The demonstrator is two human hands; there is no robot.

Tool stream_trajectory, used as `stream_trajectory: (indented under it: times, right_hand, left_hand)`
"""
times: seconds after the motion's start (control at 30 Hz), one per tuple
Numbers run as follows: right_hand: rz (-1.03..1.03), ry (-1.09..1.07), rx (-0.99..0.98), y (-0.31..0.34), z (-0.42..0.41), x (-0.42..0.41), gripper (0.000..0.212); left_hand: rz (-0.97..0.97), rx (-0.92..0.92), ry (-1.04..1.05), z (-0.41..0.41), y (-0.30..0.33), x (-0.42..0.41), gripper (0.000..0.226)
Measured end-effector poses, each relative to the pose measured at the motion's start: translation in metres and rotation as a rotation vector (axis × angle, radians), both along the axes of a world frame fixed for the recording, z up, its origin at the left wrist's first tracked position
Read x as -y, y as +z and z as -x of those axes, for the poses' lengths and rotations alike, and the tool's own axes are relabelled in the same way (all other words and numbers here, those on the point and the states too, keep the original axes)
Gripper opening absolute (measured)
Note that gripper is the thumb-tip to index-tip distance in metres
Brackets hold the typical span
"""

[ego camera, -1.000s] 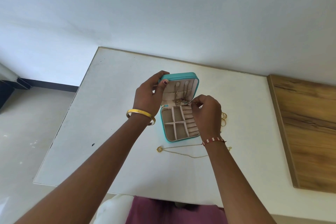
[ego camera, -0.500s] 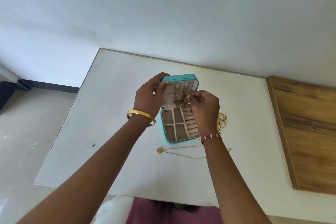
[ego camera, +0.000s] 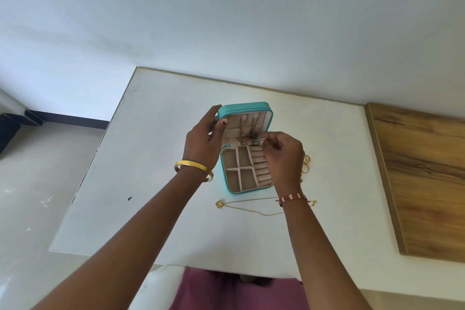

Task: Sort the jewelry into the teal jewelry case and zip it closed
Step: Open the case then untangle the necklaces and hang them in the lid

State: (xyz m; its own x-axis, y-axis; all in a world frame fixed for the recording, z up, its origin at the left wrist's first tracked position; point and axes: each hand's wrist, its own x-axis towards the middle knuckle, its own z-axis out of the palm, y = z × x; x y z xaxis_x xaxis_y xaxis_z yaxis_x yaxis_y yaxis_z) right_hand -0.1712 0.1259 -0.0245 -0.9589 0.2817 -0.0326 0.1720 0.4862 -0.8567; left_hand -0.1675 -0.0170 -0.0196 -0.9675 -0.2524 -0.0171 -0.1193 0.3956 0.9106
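The teal jewelry case (ego camera: 224, 178) lies open on the white table (ego camera: 151, 158), its lid upright. My left hand (ego camera: 203, 141) grips the lid's left edge, thumb on the beige lining. Gold necklaces (ego camera: 245, 133) hang from the lid's hooks, their pendants bunched at the bottom. My right hand (ego camera: 281, 156) pinches a small piece at those pendants. Its fingers cover the right part of the tray. A gold chain necklace (ego camera: 241, 205) lies on the table in front of the case. Several gold rings (ego camera: 306, 163) sit to the right, partly hidden behind my right hand.
A wooden board (ego camera: 422, 178) adjoins the table on the right. The white wall runs just behind the table. The table's left edge drops to the floor (ego camera: 32, 184). Maroon clothing (ego camera: 226, 289) shows at the near edge.
My right hand rose to the lid's hooks, then dropped slightly and shifted right to the pendants. The left hand kept its hold on the lid.
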Motion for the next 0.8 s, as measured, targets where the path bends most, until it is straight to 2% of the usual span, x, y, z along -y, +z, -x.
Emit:
stream_trajectory:
  times: [0.27,0.47,0.63,0.8]
  right_hand:
    - [0.087,-0.062,0.006,0.008,-0.031,-0.032,0.011]
    - [0.108,-0.128,0.095,0.004,-0.075,-0.062,0.010]
    - [-0.085,0.015,0.149,-0.010,-0.109,-0.067,0.015]
    - [-0.406,0.259,0.141,-0.025,-0.124,-0.063,0.025]
  left_hand:
    - [-0.104,0.032,0.107,-0.036,0.010,-0.010,0.045]
    - [-0.110,-0.009,0.093,-0.083,0.015,-0.029,0.033]
    - [-0.066,0.038,0.044,-0.113,0.003,-0.045,0.023]
    - [0.029,0.113,-0.079,-0.128,-0.008,-0.060,0.021]
